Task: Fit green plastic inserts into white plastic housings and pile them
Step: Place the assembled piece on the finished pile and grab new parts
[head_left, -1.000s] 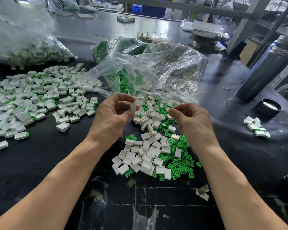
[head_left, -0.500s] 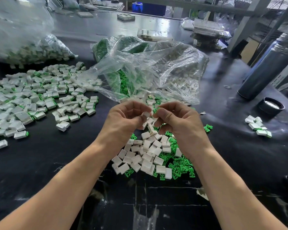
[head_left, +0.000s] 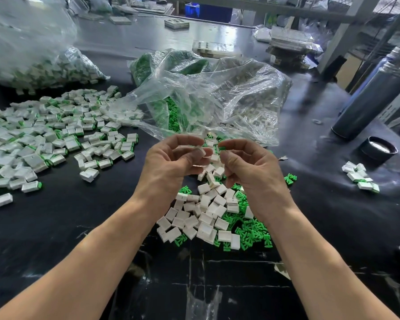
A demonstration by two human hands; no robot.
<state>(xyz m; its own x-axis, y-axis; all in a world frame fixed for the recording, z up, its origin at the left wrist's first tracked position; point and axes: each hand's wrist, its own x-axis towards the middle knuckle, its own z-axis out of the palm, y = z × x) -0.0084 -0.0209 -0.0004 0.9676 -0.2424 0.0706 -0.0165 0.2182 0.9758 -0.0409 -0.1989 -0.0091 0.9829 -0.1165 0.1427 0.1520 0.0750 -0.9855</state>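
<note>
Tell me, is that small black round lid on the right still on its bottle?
Off. The small black round lid lies alone on the black table, beside the tall dark cylindrical bottle.

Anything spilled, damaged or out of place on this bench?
Mostly normal sorting clutter. One small cluster of finished pieces sits alone at the far right, away from the main finished pile on the left. Torn tape scraps lie on the black table.
</note>
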